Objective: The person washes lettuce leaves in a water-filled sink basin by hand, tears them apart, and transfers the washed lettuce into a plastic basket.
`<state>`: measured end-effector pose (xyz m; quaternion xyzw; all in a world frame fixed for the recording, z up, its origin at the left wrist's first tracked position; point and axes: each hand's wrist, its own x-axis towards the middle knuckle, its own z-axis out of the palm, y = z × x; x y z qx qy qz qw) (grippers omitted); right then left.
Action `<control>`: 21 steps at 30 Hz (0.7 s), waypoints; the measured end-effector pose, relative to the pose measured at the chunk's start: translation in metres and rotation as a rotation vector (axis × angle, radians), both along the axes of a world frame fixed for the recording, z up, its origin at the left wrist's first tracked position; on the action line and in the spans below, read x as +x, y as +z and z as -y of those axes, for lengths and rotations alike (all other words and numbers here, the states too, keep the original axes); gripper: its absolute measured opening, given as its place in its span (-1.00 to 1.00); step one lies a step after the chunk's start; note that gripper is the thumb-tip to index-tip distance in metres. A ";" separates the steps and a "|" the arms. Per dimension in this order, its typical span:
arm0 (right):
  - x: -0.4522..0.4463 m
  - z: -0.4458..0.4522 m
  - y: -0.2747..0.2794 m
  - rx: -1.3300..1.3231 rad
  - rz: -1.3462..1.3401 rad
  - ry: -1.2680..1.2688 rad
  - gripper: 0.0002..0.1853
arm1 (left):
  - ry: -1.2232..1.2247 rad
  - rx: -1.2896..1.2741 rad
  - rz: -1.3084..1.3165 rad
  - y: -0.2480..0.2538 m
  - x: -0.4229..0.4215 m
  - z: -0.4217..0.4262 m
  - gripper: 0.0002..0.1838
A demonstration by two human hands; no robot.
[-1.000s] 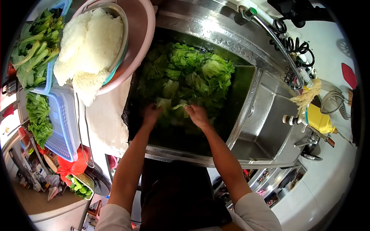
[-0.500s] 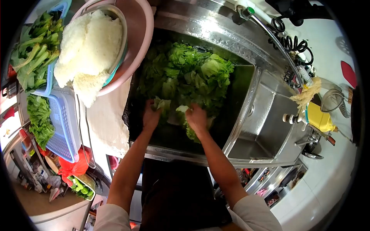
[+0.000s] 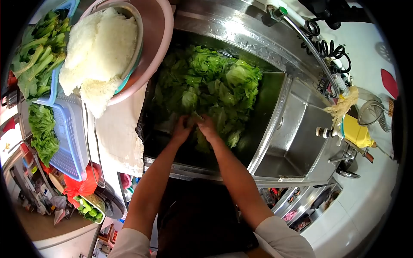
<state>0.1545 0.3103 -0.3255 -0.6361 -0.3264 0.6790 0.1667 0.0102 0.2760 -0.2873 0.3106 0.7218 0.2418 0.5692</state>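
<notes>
Green lettuce (image 3: 223,81) floats and lies in the water of the large steel sink basin (image 3: 271,103). Over its near part, my left hand (image 3: 183,128) and my right hand (image 3: 206,126) are close together. Between their fingertips is a pale piece of lettuce leaf (image 3: 196,117), and the fingers of both hands are closed on it. Loose leaves lie just below and beyond my hands. Some of my fingertips are hidden behind the hands and the leaf.
A smaller steel basin (image 3: 294,129) adjoins on the right, with a spray hose (image 3: 307,43) behind. To the left are a pink tub (image 3: 165,26) holding a bowl of white rice-like food (image 3: 97,47), a blue basket (image 3: 69,137), and leafy greens (image 3: 41,56).
Both hands have come together from apart, my left moving right and my right moving left. The separate lettuce pieces they held have given way to one piece between them.
</notes>
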 end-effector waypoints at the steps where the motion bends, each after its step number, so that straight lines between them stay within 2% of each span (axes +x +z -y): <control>1: 0.007 -0.004 -0.002 -0.018 0.003 0.036 -0.37 | -0.049 -0.014 0.001 0.000 -0.003 -0.002 -0.40; 3: 0.022 -0.011 -0.001 -0.052 0.010 0.110 -0.36 | -0.144 -0.040 0.004 0.002 -0.008 -0.009 -0.40; 6: 0.037 0.001 -0.020 -0.062 -0.167 -0.011 -0.34 | -0.258 -0.120 0.022 -0.017 -0.018 -0.009 -0.45; 9: 0.040 -0.015 0.009 -0.190 -0.134 0.121 0.10 | 0.138 -0.291 0.484 -0.022 -0.021 -0.007 -0.51; 12: 0.029 -0.029 0.035 -0.223 -0.093 0.375 0.11 | 0.161 -0.306 0.608 0.026 -0.019 -0.016 -0.51; 13: 0.032 -0.016 0.007 -0.159 -0.204 0.250 -0.05 | 0.113 -0.387 0.629 0.010 -0.028 -0.019 -0.47; 14: 0.040 0.009 -0.046 -0.097 -0.312 0.121 -0.21 | 0.061 -0.469 0.652 -0.020 -0.043 -0.022 -0.43; 15: 0.047 0.026 -0.074 -0.035 -0.415 -0.010 -0.36 | -0.001 -0.422 0.591 -0.026 -0.047 -0.022 -0.39; 16: 0.050 0.020 -0.063 -0.046 -0.321 0.107 -0.35 | -0.062 -0.376 0.526 -0.034 -0.052 -0.022 -0.34; 18: 0.053 -0.009 -0.014 -0.067 -0.135 0.347 -0.33 | -0.189 -0.020 0.218 -0.019 -0.056 -0.022 -0.21; 21: 0.047 -0.047 0.046 -0.165 -0.203 0.650 -0.20 | -0.488 0.090 0.063 0.000 -0.046 -0.025 -0.19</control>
